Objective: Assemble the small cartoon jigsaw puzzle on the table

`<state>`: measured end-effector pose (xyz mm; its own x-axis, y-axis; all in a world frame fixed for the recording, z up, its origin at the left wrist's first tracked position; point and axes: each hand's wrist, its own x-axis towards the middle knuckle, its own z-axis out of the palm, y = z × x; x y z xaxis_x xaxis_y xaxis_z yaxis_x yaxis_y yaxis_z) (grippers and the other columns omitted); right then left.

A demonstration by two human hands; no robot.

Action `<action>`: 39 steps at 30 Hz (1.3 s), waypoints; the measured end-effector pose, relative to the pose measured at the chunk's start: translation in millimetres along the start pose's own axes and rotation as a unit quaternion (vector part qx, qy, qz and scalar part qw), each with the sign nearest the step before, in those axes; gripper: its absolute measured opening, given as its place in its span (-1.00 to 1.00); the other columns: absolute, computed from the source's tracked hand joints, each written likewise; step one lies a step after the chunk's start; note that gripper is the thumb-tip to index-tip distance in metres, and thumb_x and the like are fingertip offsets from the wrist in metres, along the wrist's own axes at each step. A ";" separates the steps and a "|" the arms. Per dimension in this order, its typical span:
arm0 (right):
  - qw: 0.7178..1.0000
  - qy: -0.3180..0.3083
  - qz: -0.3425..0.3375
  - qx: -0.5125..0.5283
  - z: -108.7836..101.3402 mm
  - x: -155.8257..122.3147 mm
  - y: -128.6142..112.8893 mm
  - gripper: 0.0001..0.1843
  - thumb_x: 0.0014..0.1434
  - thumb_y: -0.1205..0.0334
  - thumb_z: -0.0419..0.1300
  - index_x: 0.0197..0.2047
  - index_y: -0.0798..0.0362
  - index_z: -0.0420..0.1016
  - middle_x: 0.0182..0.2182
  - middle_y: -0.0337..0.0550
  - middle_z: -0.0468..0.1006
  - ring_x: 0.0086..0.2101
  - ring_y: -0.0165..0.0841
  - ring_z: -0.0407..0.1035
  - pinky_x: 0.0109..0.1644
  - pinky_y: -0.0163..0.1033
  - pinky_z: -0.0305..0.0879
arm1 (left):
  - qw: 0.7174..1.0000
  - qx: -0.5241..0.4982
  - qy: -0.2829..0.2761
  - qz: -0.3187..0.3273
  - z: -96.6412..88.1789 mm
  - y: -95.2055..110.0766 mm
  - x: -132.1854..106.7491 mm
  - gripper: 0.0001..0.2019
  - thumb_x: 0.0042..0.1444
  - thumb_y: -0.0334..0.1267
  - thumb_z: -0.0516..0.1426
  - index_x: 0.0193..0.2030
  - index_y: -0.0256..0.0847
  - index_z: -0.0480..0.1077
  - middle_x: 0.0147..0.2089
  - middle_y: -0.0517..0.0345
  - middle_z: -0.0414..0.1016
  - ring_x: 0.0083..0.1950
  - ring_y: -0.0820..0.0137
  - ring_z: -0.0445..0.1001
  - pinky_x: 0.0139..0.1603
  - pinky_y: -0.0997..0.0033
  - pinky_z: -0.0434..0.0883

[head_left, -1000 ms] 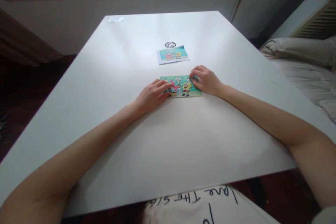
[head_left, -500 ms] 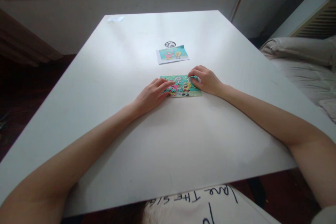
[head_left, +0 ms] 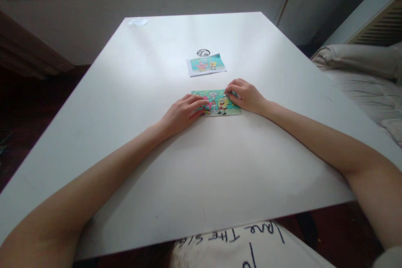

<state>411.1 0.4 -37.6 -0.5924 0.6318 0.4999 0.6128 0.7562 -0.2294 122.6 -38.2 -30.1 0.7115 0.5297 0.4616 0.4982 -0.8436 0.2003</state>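
A small jigsaw puzzle [head_left: 232,111] with cartoon figures on a teal ground lies flat between my hands. My left hand [head_left: 184,114] rests over its left end, fingers stretched onto the pink figure and thumb along the lower edge. Part of the puzzle's left side is hidden under those fingers. At the upper right corner, my right hand [head_left: 246,95] has its fingers curled down and its thumb and fingertips close together on the surface. A small whitish spot shows by these fingertips, too small to name.
Beyond the puzzle lies a printed picture sheet [head_left: 207,65] with similar cartoon figures, its corner lifted. A round dark-rimmed opening or disc [head_left: 203,52] is just behind it. The white table [head_left: 176,192] has a pale scrap [head_left: 138,22] at its far left corner. A cushioned seat [head_left: 358,71] stands right.
My left fingers have settled slightly, and the pink part under them looks flatter and less jumbled. My right hand has shifted barely at all.
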 end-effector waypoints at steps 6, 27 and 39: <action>1.000 0.002 -0.002 0.004 0.6 -0.4 0.3 -0.83 0.23 0.34 0.09 -0.21 0.01 0.52 -0.20 -0.05 0.54 -0.17 -0.22 0.37 -0.06 -0.10 0.35 | 1.000 -0.019 -0.004 0.019 -0.9 0.9 1.9 -0.69 0.42 -0.16 -0.02 0.04 -0.15 0.51 0.06 0.05 0.60 0.08 0.32 0.50 0.16 0.29 0.46; 1.000 -0.006 0.016 0.016 -1.2 0.2 -1.6 -0.85 0.22 0.32 0.10 -0.26 0.01 0.51 -0.20 -0.04 0.54 -0.16 -0.20 0.38 -0.05 -0.07 0.36 | 0.999 -0.030 0.010 0.027 -1.9 3.0 0.5 -0.67 0.43 -0.18 -0.04 0.03 -0.18 0.52 -0.02 -0.02 0.59 -0.02 0.38 0.50 0.05 0.38 0.47; 1.000 0.000 0.005 0.008 -0.7 0.9 -1.1 -0.84 0.22 0.32 0.09 -0.27 -0.01 0.50 -0.21 -0.07 0.53 -0.19 -0.23 0.37 -0.07 -0.09 0.37 | 0.999 -0.021 0.034 0.005 -1.4 4.7 -2.2 -0.69 0.43 -0.21 -0.04 0.00 -0.19 0.52 -0.08 0.00 0.61 -0.08 0.38 0.57 -0.02 0.40 0.49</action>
<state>410.3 0.0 -36.3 -0.5870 0.6393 0.4968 0.6102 0.7526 -0.2475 122.7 -43.5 -29.0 0.6805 0.5146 0.5217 0.4683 -0.8530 0.2305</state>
